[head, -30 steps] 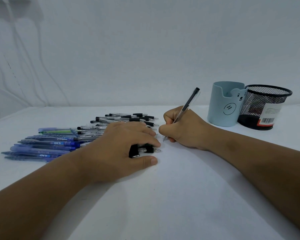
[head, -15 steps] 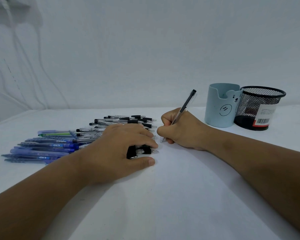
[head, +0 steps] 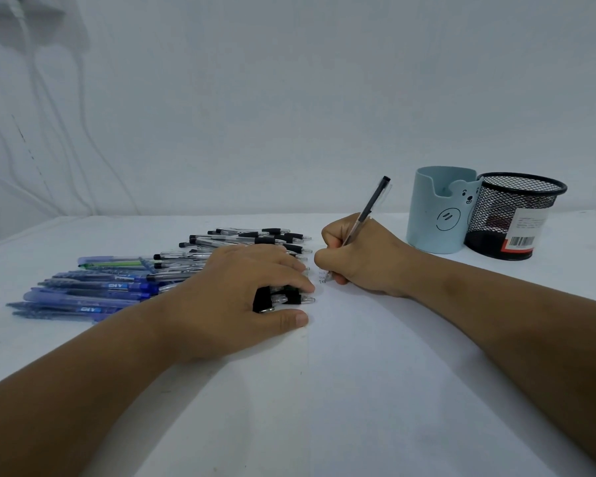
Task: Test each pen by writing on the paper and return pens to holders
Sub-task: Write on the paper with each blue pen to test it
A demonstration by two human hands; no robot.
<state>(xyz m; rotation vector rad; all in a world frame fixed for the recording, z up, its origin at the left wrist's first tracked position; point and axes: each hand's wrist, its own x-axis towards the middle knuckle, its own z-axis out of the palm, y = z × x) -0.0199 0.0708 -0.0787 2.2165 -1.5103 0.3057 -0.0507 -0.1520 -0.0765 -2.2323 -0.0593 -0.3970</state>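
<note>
Pen (head: 365,215) gripped by right hand (head: 362,259); tip on paper (head: 375,373)

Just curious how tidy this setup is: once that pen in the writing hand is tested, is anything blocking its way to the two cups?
Nothing visible does. The right hand grips the pen; bare table lies between it and the blue holder and mesh holder.

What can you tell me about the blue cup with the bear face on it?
The blue cup looks like smooth pale plastic, with a notch cut in its rim, a little bear's head with ears, and a simple drawn face on its side. It stands upright on the white table, close against the black mesh holder; whether they touch is unclear. No pens stick out of it. No hand touches it.
</note>
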